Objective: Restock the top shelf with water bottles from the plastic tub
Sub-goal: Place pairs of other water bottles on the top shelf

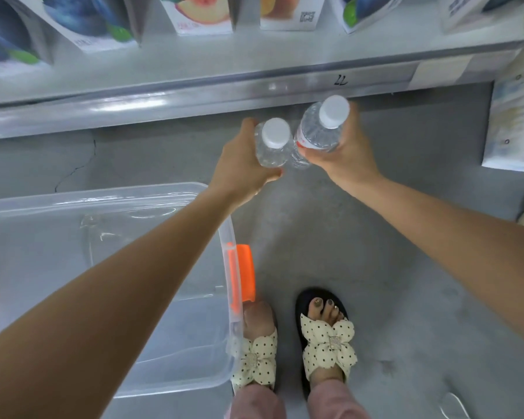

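My left hand point(239, 164) grips a clear water bottle point(271, 143) with a white cap, held upright. My right hand point(345, 149) grips a second water bottle point(321, 128) with a white cap and a red-edged label, a little higher than the first. The two bottles touch side by side just below the front edge of a grey shelf point(194, 95). The clear plastic tub point(164, 328) with an orange handle stands on the floor at the lower left, under my left forearm; I see no bottles in the part of it that shows.
Juice cartons point(197, 13) with fruit pictures stand in a row on the shelf above. A white boxed stack point(515, 116) stands at the right. My feet in polka-dot sandals point(327, 340) stand on the grey concrete floor right next to the tub.
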Available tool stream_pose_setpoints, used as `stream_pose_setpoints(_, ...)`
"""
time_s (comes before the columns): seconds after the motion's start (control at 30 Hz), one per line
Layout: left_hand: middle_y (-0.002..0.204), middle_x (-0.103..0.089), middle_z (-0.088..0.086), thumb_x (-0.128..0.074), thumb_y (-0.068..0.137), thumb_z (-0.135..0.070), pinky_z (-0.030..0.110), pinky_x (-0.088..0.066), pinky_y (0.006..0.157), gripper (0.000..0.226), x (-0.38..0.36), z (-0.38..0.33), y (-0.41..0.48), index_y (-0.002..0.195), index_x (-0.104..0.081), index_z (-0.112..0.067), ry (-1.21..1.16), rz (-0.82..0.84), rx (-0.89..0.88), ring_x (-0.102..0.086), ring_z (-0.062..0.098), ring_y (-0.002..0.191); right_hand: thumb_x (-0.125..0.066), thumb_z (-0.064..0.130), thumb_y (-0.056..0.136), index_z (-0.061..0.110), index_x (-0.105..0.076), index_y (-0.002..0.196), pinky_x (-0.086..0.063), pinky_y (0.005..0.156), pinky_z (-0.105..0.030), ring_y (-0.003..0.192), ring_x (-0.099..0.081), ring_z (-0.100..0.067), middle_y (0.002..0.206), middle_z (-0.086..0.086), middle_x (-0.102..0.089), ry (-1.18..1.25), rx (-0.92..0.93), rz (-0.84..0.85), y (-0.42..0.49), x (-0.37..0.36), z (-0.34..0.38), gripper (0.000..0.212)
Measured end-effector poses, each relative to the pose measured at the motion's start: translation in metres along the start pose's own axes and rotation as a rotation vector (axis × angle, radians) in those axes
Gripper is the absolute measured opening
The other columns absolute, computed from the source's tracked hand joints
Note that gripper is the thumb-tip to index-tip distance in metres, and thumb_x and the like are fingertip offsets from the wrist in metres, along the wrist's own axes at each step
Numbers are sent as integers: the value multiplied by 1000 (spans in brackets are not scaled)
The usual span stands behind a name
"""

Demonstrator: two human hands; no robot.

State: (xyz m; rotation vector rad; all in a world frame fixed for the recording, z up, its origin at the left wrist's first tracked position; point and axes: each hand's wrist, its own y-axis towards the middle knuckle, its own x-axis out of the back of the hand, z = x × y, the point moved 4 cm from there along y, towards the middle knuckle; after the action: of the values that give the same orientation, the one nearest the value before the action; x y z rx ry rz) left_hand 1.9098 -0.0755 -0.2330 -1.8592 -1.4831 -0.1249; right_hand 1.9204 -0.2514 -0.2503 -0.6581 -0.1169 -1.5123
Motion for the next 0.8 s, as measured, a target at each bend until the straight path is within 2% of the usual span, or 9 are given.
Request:
stream_pose_setpoints(0.07, 100, -57, -5, -78, 70, -16, 10, -40, 55, 60, -3, -4, -1, 119, -43, -14, -30, -13, -10, -55, 17, 87, -81, 16, 71, 8, -40, 126, -41, 81, -6, 100, -52, -8, 109, 7, -54, 0, -1, 10, -1, 2, 0, 69)
stream_pose_setpoints(0.17, 100, -57, -7, -79, 70, -18, 3, -37, 56, 58, -3, -7, -3, 117, -45, -16, -84, -38, 15, -54, 13, 87, -83, 19, 70, 10, -43, 122, -47, 88, -19, 99, -57, -11, 109, 4, -59, -20, -2, 40, -8, 6, -2, 66)
stream_pose_setpoints(0.27, 104, -59, -8, -80, 71, -23, -3, -37, 56, 58, 3, -10, -10, 118, -47, -20, -190, -79, 81, -55, 9, 90, -82, 20, 72, 12, -43, 123, -39, 77, -3, 98, -53, -9, 110, 4, -57, -30, -43, 60, -23, 13, -5, 65)
stream_pose_setpoints(0.33, 106, -59, -9, -81, 71, -26, -2, -39, 58, 59, 9, -13, -19, 119, -47, -23, -210, -76, 100, -57, 8, 91, -81, 23, 73, 16, -42, 125, -36, 72, 1, 101, -51, -11, 116, 1, -55, -21, -106, 20, -37, 19, -6, 66)
stream_pose_setpoints(0.4, 105, -59, -11, -82, 70, -28, 8, -42, 69, 61, 16, -18, -30, 120, -47, -26, -169, -33, 84, -57, 9, 95, -81, 19, 72, 14, -42, 127, -41, 77, -2, 100, -54, -10, 113, 3, -56, 51, -174, -56, -51, 27, -4, 67)
stream_pose_setpoints(0.47, 103, -59, -10, -83, 68, -26, 18, -41, 77, 63, 25, -27, -44, 119, -47, -26, -123, 12, 82, -57, 11, 97, -82, 16, 71, 12, -42, 131, -47, 86, -15, 100, -57, -10, 107, 8, -57, 101, -213, -106, -66, 35, 4, 72)
stream_pose_setpoints(0.57, 106, -60, -9, -85, 66, -28, 15, -40, 75, 66, 45, -47, -61, 120, -48, -24, -80, 51, 83, -57, 12, 100, -82, 17, 71, 14, -39, 132, -44, 81, -7, 97, -56, -5, 102, 16, -55, 124, -219, -70, -80, 47, 33, 75)
stream_pose_setpoints(0.7, 107, -63, -11, -85, 62, -40, 14, -42, 76, 69, 82, -83, -86, 121, -52, -27, 2, 67, 47, -59, 10, 98, -84, 27, 66, 19, -47, 122, -51, 93, -37, 103, -61, -11, 109, 5, -63, 159, -196, -10, -86, 70, 81, 68)
stream_pose_setpoints(0.8, 106, -62, -11, -84, 64, -39, 14, -42, 75, 66, 111, -118, -106, 120, -50, -29, 24, 57, 4, -58, 10, 96, -87, 26, 65, 20, -47, 124, -49, 96, -38, 108, -60, -11, 115, 3, -62, 217, -159, 26, -87, 91, 131, 72)
